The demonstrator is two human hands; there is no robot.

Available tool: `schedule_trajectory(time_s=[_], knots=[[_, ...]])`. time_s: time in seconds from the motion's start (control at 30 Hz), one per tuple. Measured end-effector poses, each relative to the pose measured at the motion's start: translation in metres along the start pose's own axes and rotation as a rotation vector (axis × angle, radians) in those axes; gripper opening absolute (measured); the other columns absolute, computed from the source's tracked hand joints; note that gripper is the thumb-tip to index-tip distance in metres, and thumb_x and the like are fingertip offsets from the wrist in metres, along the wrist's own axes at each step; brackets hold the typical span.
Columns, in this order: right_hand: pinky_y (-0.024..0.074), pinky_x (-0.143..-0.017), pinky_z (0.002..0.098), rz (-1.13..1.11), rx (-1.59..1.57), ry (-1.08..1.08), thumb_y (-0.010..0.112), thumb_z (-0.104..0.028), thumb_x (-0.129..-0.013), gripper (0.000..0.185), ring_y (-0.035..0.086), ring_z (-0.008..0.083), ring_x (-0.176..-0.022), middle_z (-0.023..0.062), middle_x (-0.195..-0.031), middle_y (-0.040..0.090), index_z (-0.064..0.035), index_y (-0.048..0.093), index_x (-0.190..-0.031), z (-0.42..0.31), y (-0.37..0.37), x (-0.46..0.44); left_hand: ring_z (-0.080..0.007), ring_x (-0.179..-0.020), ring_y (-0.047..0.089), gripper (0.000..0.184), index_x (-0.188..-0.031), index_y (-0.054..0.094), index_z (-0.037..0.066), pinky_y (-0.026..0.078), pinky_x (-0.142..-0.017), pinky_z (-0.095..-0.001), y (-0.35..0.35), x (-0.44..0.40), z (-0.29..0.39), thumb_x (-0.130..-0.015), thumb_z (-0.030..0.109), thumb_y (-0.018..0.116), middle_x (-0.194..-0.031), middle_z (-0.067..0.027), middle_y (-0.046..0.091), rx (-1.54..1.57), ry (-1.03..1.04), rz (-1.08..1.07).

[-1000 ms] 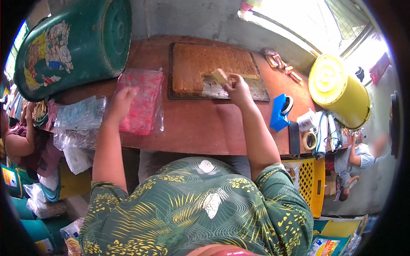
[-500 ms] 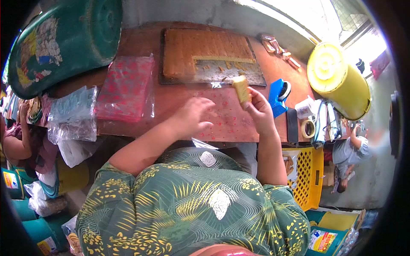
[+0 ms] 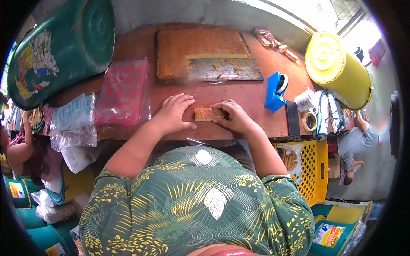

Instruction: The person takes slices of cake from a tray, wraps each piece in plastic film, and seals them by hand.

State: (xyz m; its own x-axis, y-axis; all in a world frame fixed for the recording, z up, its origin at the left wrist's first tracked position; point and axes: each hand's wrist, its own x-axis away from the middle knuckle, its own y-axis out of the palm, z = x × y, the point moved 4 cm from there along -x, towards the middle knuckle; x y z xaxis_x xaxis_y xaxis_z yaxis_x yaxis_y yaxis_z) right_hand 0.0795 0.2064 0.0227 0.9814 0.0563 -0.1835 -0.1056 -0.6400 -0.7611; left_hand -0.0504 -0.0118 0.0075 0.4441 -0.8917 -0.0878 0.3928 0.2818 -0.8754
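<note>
Dark metal showed in the tray's [image 3: 235, 77] bare near-right corner, crumbs on it, while uncut cake [image 3: 205, 42] covered the rest. On the bench [image 3: 256, 97], nearer the body than the tray, lay the slice [image 3: 204, 114]; I had the right hand's [image 3: 235, 117] grip pinching its right end, the left hand's [image 3: 174, 115] grip spread just beside its other end. Left of the tray stood a green drum [image 3: 81, 47] with a torn label; right of it, a yellow bucket [image 3: 328, 59], and a white tub [image 3: 304, 101] whose contents I could not see. Below and right of the tray, a yellow crate [image 3: 314, 175] held brown sticks [image 3: 290, 160] on white plastic. Farther below, a teal container's [image 3: 337, 251] label seemed to read "FREETO", though blurred.
</note>
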Motion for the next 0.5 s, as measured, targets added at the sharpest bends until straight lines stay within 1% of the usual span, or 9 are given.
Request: schedule_trajectory(time_s=[0.1,0.17,0.2,0.23,0.27,0.33,0.37,0.47,0.5], knots=[[0.0444,-0.109,0.0502,0.143,0.139,-0.039,0.085,-0.019,-0.078,0.052,0.057,0.0367,-0.125,0.0115,-0.125,0.068,-0.0151,0.071,-0.128,-0.006,0.0,0.012,-0.0322,-0.14,0.051,0.059,-0.132,0.069,0.006,0.039,-0.118,-0.0498,-0.017,-0.017,0.001,-0.086,0.041,0.081,-0.143,-0.0126,0.061,0.049,0.019,0.021],[0.0431,-0.109,0.0508,0.276,0.24,-0.031,0.087,-0.022,-0.077,0.053,0.056,0.0361,-0.127,0.01,-0.127,0.066,-0.0185,0.072,-0.127,-0.023,-0.004,0.031,-0.0335,-0.126,0.06,0.044,-0.122,0.073,0.004,0.047,-0.108,-0.0466,-0.017,-0.043,-0.014,-0.09,0.034,0.078,-0.131,-0.0138,0.066,0.185,0.01,0.166],[0.0438,-0.108,0.0494,0.214,0.239,-0.086,0.087,-0.023,-0.077,0.053,0.056,0.0343,-0.126,0.0086,-0.128,0.065,-0.0193,0.072,-0.128,-0.031,0.0,0.043,-0.0342,-0.119,0.064,0.037,-0.117,0.075,0.003,0.051,-0.104,-0.045,-0.017,-0.053,-0.019,-0.092,0.031,0.076,-0.125,-0.0144,0.069,0.253,0.0,0.24],[0.0445,-0.106,0.0481,0.149,0.234,-0.139,0.087,-0.023,-0.077,0.054,0.057,0.0326,-0.125,0.0072,-0.13,0.064,-0.0201,0.072,-0.129,-0.037,0.003,0.058,-0.0354,-0.105,0.068,0.028,-0.11,0.077,0.002,0.055,-0.094,-0.0416,-0.017,-0.059,-0.014,-0.095,0.024,0.073,-0.114,-0.0155,0.07,0.225,0.005,0.351],[0.0452,-0.105,0.0468,0.084,0.229,-0.189,0.088,-0.024,-0.078,0.054,0.057,0.0308,-0.124,0.0058,-0.131,0.063,-0.0209,0.072,-0.129,-0.042,0.007,0.069,-0.035,-0.105,0.068,0.028,-0.11,0.077,0.002,0.055,-0.094,-0.0421,-0.012,-0.064,-0.014,-0.094,0.025,0.074,-0.113,-0.0154,0.069,0.141,0.01,0.331],[0.046,-0.104,0.0466,0.07,0.35,-0.214,0.085,-0.025,-0.08,0.046,0.059,0.0293,-0.121,0.006,-0.125,0.066,-0.0218,0.073,-0.125,-0.041,0.021,0.082,-0.0341,-0.105,0.068,0.028,-0.109,0.077,0.002,0.055,-0.095,-0.0431,-0.001,-0.073,-0.009,-0.093,0.025,0.075,-0.111,-0.0151,0.069,-0.024,0.027,0.284],[0.0464,-0.103,0.0465,0.063,0.416,-0.226,0.084,-0.025,-0.082,0.042,0.06,0.0285,-0.119,0.0061,-0.121,0.067,-0.0223,0.074,-0.123,-0.038,0.024,0.085,-0.0334,-0.105,0.067,0.025,-0.099,0.077,0.002,0.055,-0.094,-0.0446,0.004,-0.077,-0.008,-0.092,0.026,0.076,-0.109,-0.0129,0.068,-0.012,0.0,0.266],[0.0497,-0.097,0.0449,0.092,0.272,-0.188,0.08,-0.021,-0.086,0.028,0.065,0.0271,-0.109,0.0037,-0.11,0.07,-0.0209,0.078,-0.113,-0.037,0.02,0.075,-0.0322,-0.1,0.07,0.021,-0.095,0.073,0.002,0.056,-0.092,-0.0437,-0.008,-0.082,0.008,-0.093,0.023,0.076,-0.105,-0.0113,0.071,-0.197,0.111,0.266],[0.0517,-0.091,0.0444,0.088,0.229,-0.172,0.081,-0.021,-0.085,0.017,0.068,0.028,-0.099,0.0025,-0.099,0.071,-0.0192,0.079,-0.102,-0.045,0.014,0.067,-0.0316,-0.099,0.071,0.019,-0.098,0.071,0.003,0.056,-0.09,-0.0435,-0.015,-0.085,0.011,-0.093,0.021,0.075,-0.104,-0.0113,0.072,-0.045,0.057,0.147]])
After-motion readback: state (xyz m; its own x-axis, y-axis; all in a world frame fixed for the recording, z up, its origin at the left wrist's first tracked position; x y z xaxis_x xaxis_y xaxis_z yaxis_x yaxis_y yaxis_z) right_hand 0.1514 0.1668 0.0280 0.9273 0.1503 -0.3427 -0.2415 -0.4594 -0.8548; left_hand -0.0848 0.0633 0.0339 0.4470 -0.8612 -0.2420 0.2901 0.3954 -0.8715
